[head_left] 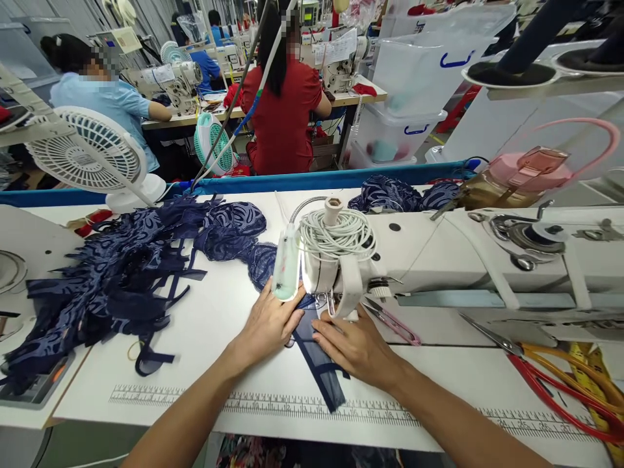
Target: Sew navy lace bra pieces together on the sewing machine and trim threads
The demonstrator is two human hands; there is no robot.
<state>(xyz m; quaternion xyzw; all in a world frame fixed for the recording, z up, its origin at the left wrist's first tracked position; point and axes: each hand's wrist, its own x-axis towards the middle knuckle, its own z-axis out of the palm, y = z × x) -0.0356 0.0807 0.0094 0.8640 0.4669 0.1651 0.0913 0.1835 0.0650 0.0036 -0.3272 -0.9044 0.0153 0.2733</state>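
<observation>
A white sewing machine (414, 250) stands over a strip of sheer navy fabric (319, 364) under its presser foot. On the left edge of the fabric lies my left hand (270, 318), palm down with its fingers apart, the tips partly behind the machine's lamp. Across the strip, my right hand (358, 344) rests flat on the fabric's right side, fingers spread, some tips hidden by the machine head. Navy lace cups (234, 227) joined to the work trail off behind the left hand.
A heap of navy lace pieces (121, 273) covers the left. Pink snips (397, 325) and red-orange scissors (541, 390) lie at right. A printed ruler (253, 402) runs along the front edge. A white fan (92, 149), pink-lidded jug (526, 169) and two seated people are beyond.
</observation>
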